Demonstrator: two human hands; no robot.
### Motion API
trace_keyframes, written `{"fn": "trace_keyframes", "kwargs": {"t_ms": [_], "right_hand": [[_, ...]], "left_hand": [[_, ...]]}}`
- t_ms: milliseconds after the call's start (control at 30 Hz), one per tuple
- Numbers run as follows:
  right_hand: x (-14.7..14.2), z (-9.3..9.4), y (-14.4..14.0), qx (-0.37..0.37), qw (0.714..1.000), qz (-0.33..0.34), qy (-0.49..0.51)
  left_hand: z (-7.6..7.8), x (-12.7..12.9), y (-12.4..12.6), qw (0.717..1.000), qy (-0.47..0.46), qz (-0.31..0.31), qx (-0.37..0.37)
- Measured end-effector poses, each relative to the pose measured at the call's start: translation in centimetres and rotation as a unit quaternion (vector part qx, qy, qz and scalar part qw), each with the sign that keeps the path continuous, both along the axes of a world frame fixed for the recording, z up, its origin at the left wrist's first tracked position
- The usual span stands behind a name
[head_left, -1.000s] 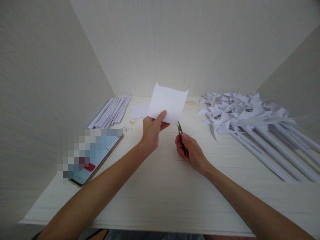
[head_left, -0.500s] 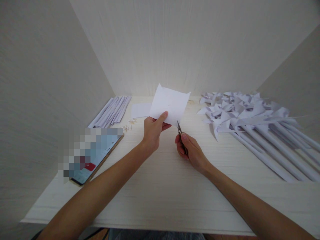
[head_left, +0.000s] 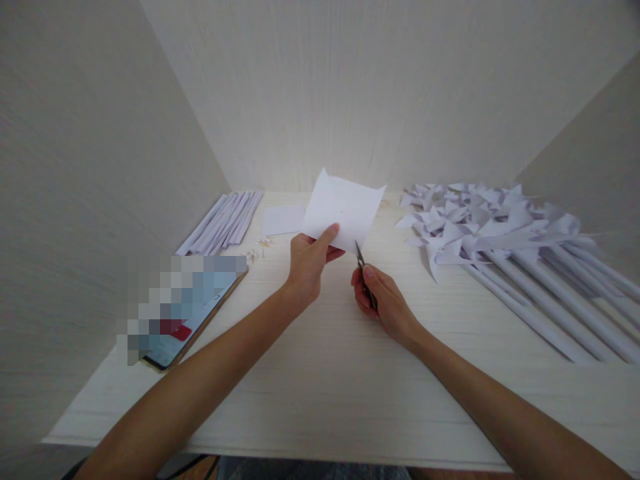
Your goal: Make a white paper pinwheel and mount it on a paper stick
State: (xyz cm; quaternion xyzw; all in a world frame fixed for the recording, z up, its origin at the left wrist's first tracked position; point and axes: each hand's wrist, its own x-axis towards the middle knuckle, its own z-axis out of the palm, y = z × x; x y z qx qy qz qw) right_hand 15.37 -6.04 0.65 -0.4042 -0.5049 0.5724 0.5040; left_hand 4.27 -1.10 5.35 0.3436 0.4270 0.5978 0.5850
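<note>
The left hand (head_left: 306, 267), thumb over fingers, pinches the paper sheet (head_left: 345, 203) above the tabletop (head_left: 320, 400), toward its far edge. The right hand (head_left: 383, 297) closes around scissors (head_left: 359, 256), blades at the sheet's near corner. Apparent step: cutting; the next move calls for steady paper.

I see a lit smartphone (head_left: 196, 312), partly pixelated, lying at the left of the pale wood-grain table (head_left: 320, 387); a whitish panel (head_left: 350, 93) stands behind.
</note>
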Motion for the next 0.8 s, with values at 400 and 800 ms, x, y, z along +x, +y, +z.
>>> {"fn": "trace_keyframes", "kwargs": {"t_ms": [400,800], "right_hand": [[-0.01,0.06,-0.02,-0.005,1.000,-0.003,0.000],[-0.07,0.07,-0.03,-0.013,1.000,-0.006,0.006]], "left_hand": [[-0.12,0.05,-0.08,1.000,0.012,0.004,0.012],[-0.27,0.14,-0.14,1.000,0.017,0.014,0.014]]}}
